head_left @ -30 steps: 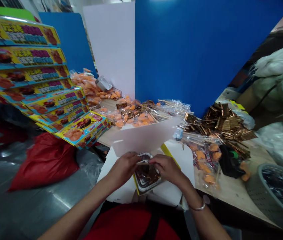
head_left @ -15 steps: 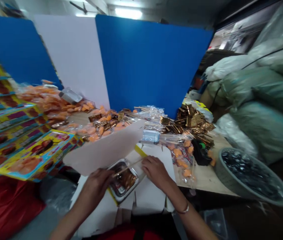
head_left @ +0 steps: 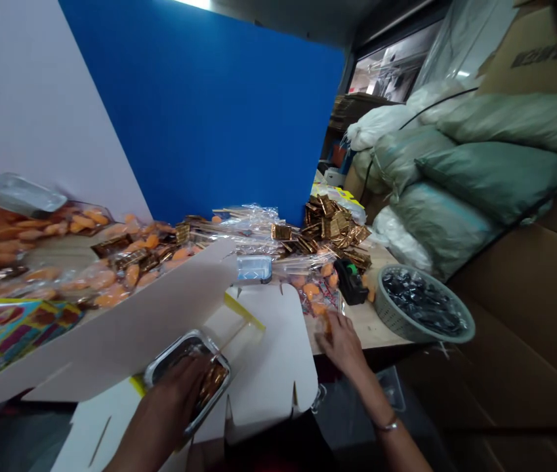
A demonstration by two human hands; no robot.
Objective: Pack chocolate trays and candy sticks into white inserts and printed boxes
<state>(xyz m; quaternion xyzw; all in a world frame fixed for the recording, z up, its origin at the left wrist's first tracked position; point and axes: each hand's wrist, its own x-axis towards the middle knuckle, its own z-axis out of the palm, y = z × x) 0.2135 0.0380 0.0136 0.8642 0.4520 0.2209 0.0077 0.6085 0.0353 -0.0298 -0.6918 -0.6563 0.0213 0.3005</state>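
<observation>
My left hand (head_left: 167, 406) grips a rectangular foil tray (head_left: 212, 383) with dark contents, its fingers lying across the tray and hiding part of it. The tray rests low over an unfolded white cardboard carton (head_left: 268, 354), whose large flap (head_left: 111, 321) rises behind it. My right hand (head_left: 344, 347) is away from the tray, at the table's edge. Its fingers pinch a small orange piece (head_left: 328, 326) next to a clear bag of orange pieces (head_left: 313, 292).
A black-and-green tape dispenser (head_left: 350, 280) and a heap of gold foil packets (head_left: 330, 226) lie on the wooden table (head_left: 371, 321). A grey basket of dark items (head_left: 418, 305) stands at its right end. Bulging sacks (head_left: 460, 177) and cardboard boxes (head_left: 519, 314) fill the right side.
The view has swung right. My right hand has left the foil tray and moved right to the orange pieces, while my left hand keeps hold of the tray, now lower in view.
</observation>
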